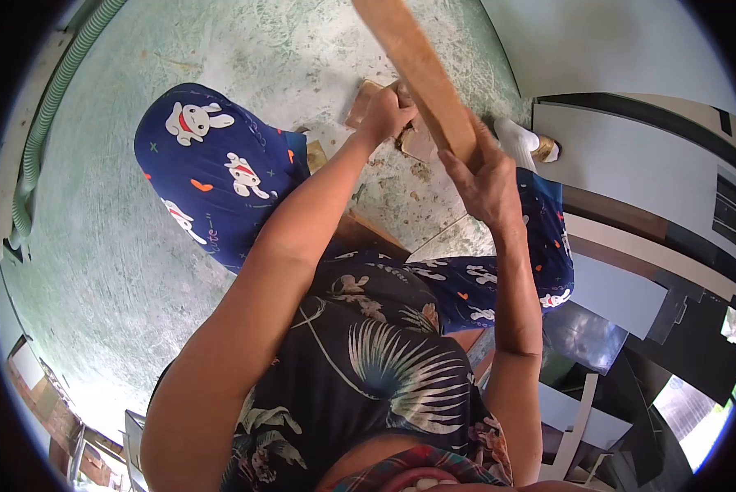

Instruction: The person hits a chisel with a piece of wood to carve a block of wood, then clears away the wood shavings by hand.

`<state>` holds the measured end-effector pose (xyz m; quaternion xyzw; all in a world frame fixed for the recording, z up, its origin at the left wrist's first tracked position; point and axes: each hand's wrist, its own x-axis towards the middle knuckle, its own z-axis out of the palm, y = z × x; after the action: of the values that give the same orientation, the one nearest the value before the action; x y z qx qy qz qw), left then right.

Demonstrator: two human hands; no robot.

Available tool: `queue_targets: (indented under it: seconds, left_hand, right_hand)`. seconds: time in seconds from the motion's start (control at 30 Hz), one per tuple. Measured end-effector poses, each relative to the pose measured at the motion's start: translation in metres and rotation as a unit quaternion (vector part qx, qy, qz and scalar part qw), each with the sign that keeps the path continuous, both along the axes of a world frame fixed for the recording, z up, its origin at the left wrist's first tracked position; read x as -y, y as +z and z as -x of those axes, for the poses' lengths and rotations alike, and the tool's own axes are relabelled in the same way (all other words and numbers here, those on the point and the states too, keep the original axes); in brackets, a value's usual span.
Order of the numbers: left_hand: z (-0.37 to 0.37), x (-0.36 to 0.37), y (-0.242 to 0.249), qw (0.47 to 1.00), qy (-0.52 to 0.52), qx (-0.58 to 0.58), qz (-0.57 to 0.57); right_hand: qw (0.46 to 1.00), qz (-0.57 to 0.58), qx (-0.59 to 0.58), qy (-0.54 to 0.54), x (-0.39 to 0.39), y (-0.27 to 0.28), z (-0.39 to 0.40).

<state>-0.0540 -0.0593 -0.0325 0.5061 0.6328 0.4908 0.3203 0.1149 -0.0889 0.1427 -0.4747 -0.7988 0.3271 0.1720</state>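
A long wooden strip (424, 72) runs from the top edge of the view down to my right hand (484, 176). My right fingers and thumb are closed around its lower end, and the strip is tilted above the floor. My left hand (384, 113) is closed just left of the strip, low over the floor. What it grips is hidden by the hand itself and the strip. Next to that hand lies a flat tan piece (360, 103); another flat piece (418, 143) shows partly behind the strip.
Brown debris (420, 170) is scattered over the worn greenish floor (122, 164). A wooden board (378, 235) lies between my legs. At the right are grey panels (622, 152) and stacked boards (606, 283). A ribbed green hose (38, 135) runs along the left.
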Motion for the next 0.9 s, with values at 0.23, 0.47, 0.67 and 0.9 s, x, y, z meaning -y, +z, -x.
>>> queue_targets:
  seconds: [0.23, 0.47, 0.67, 0.9]
  left_hand:
    - [0.004, -0.010, -0.014, 0.999, 0.013, 0.031, -0.020]
    - [0.005, -0.006, -0.011, 0.999, 0.030, -0.002, 0.042]
    - [0.010, -0.005, -0.012, 0.998, 0.009, -0.003, 0.062]
    - [0.010, -0.002, -0.005, 0.999, 0.016, 0.020, 0.032]
  right_hand:
    - [0.996, -0.008, -0.069, -0.050, 0.000, 0.015, -0.008]
    - [0.997, 0.030, -0.039, -0.053, 0.005, 0.006, -0.013]
    - [0.998, 0.018, -0.035, -0.047, 0.002, 0.013, -0.008]
    - [0.998, 0.013, -0.040, -0.040, 0.002, 0.014, -0.003]
